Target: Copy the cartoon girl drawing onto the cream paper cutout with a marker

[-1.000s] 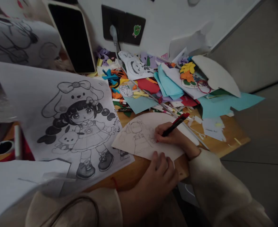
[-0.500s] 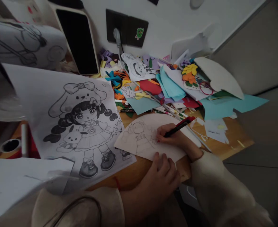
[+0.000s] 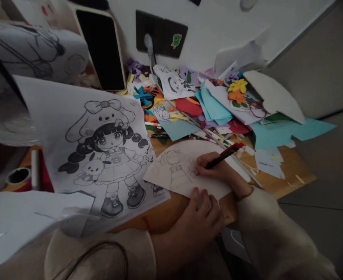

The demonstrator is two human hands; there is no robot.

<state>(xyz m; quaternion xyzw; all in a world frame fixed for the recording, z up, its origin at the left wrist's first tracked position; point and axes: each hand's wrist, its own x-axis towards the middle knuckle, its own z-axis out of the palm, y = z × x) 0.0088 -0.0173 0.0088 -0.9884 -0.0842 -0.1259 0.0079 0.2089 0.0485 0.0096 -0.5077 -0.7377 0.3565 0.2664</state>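
Observation:
My right hand [image 3: 215, 167] is closed around a black pen [image 3: 224, 156] with a red end, its tip down at a fan-shaped sheet of white paper [image 3: 185, 147]. On that sheet are faint pencil lines of a doll-like figure. My left hand [image 3: 202, 217] lies at the sheet's lower edge, fingers bent and slightly apart, fingertips touching the paper; its thumb is hidden. Left of the sheet lies a larger printed drawing [image 3: 50, 116] of a figure with braids, a puppy hat and a small plush.
Coloured paper scraps, including blue paper [image 3: 213, 105], and several markers [image 3: 208, 136] crowd the back of the wooden desk [image 3: 291, 175]. A phone [image 3: 101, 50] leans near the wall socket [image 3: 161, 33]. A roll of tape [image 3: 18, 176] and white paper [image 3: 10, 214] lie at left.
The view has shifted slightly, so the scene appears a little further right. The pen stays in my right hand over the sheet, and my left hand keeps its place at the edge.

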